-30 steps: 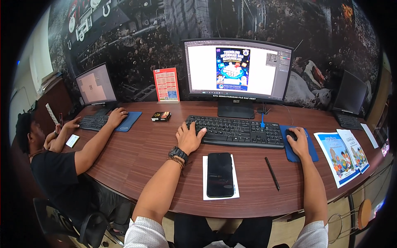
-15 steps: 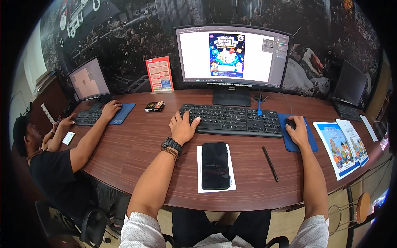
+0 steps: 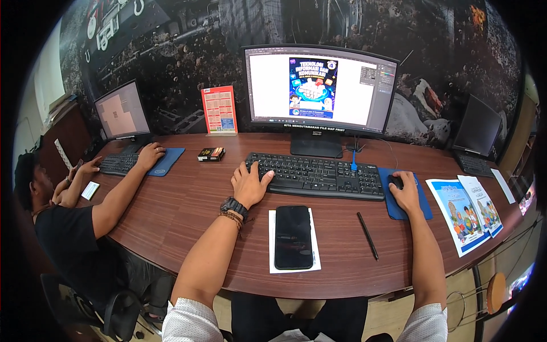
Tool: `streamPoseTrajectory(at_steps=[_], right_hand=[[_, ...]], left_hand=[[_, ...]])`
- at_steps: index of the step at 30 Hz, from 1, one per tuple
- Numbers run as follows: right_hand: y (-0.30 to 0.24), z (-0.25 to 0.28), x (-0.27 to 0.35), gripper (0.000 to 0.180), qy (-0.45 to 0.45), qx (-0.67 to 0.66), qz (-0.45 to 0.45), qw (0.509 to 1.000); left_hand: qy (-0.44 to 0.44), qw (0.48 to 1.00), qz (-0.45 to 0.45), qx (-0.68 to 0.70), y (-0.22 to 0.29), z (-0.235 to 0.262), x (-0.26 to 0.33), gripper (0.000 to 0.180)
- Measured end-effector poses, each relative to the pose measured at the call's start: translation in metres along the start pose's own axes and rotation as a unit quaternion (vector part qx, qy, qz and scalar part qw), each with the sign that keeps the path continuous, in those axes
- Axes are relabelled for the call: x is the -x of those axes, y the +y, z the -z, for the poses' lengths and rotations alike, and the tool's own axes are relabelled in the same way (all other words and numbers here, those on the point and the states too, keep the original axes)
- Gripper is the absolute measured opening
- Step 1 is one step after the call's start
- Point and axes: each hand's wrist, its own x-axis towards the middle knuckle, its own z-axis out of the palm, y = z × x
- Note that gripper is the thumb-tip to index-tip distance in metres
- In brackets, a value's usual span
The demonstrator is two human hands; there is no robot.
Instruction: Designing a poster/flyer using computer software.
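My left hand (image 3: 249,186) rests on the left end of a black keyboard (image 3: 319,178), its fingers spread over the keys. A dark watch (image 3: 234,207) and beaded bracelets circle that wrist. On a blue mouse pad (image 3: 424,204), my right hand (image 3: 407,195) is curved over a black mouse (image 3: 394,181), mostly covering it. Behind the keyboard a curved monitor (image 3: 268,85) displays a blue poster with a cartoon in an editing window. Between my forearms lies a black phone (image 3: 294,237) on a white sheet (image 3: 316,263). To its right is a black pen (image 3: 367,235).
At the left, a co-worker (image 3: 65,222) has their right hand on another mouse pad (image 3: 170,160), beside a second monitor (image 3: 122,111). A small dark box (image 3: 211,154) and a red card stand (image 3: 219,111) are nearby. Printed booklets (image 3: 458,219) lie along the right edge, before another monitor (image 3: 478,126).
My view has tilted slightly upward, so the desk and everything on it appear lower in the picture. Both my hands keep their places on the keyboard and mouse.
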Motion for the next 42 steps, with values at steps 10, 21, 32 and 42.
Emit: streamPoseTrajectory(at_steps=[10, 21, 32, 42], right_hand=[[0.0, 0.0005, -0.0014, 0.036, -0.009, -0.001, -0.003, 1.0], [0.0033, 0.0041, -0.0011, 0.037, -0.019, -0.014, 0.017, 1.0], [0.0047, 0.0039, -0.0013, 0.038, -0.025, -0.026, 0.019, 0.999], [0.0068, 0.0026, -0.0018, 0.037, -0.024, -0.024, 0.02, 0.999]], left_hand=[[0.0, 1.0, -0.001, -0.016, -0.0018, -0.0025, -0.0014, 0.076], [0.002, 1.0, -0.001, -0.012, -0.0033, -0.0039, -0.0021, 0.076], [0.003, 1.0, 0.002, -0.013, -0.0036, -0.0038, -0.0016, 0.075], [0.003, 1.0, 0.001, -0.014, -0.0028, -0.0023, -0.0015, 0.075]])
